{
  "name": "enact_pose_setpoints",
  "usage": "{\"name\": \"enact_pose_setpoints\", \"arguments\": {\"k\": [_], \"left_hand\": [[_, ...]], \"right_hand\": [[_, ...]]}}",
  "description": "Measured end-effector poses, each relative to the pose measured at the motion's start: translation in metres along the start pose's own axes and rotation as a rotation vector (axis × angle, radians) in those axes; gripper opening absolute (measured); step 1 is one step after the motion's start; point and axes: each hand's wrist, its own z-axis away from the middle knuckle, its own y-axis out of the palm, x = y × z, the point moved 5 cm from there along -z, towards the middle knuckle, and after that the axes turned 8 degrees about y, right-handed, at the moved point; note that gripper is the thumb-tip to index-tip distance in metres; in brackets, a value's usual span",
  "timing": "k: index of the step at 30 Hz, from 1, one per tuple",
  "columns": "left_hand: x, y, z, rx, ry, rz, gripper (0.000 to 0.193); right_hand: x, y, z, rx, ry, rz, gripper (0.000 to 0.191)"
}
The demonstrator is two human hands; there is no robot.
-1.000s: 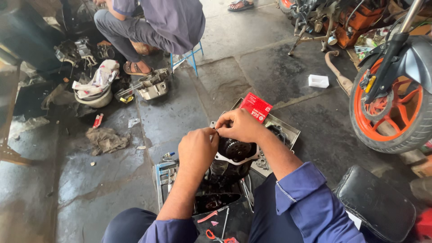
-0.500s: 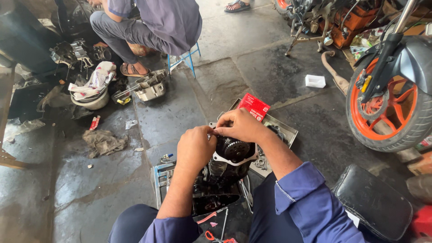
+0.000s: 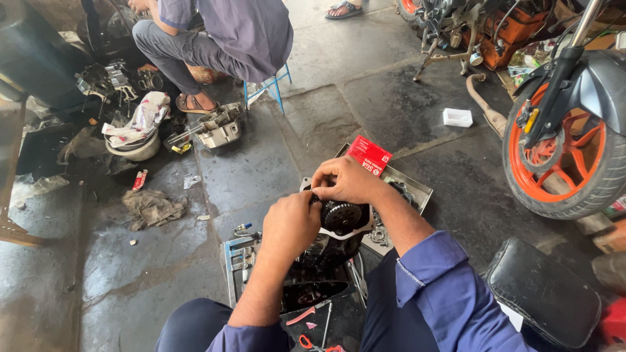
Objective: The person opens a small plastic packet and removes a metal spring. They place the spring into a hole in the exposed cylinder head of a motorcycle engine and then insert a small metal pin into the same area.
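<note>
A dark, oily motorcycle engine sits upright between my knees on a metal tray. My left hand is closed against the engine's upper left edge, fingers curled on a small part I cannot make out. My right hand reaches over the top and grips the same spot from above, covering it. A round toothed gear on the engine shows just below my right hand. A red cardboard box lies behind my hands on a second tray.
Another person sits on a blue stool at the back left, among engine parts and a white helmet. A motorcycle's orange front wheel stands at right. A black seat lies at lower right, a rag at left.
Both hands stay on top of the engine with only slight finger shifts. The view has moved a little; nothing was picked up or let go.
</note>
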Motion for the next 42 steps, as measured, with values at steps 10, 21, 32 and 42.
{"name": "enact_pose_setpoints", "arguments": {"k": [10,21,32,42], "left_hand": [[0.005,-0.028,0.000,-0.174,-0.005,0.044,0.024],[0.012,-0.029,-0.012,-0.159,-0.057,0.244,0.027],[0.015,-0.035,-0.010,-0.183,-0.089,0.246,0.027],[0.023,-0.027,-0.011,-0.182,-0.092,0.206,0.025]], "right_hand": [[0.006,-0.001,0.003,0.043,-0.034,-0.003,0.026],[0.013,-0.002,0.001,0.045,-0.076,0.099,0.026],[0.021,-0.003,0.004,-0.006,-0.053,0.080,0.018],[0.018,-0.001,0.002,0.000,0.065,-0.075,0.024]]}}
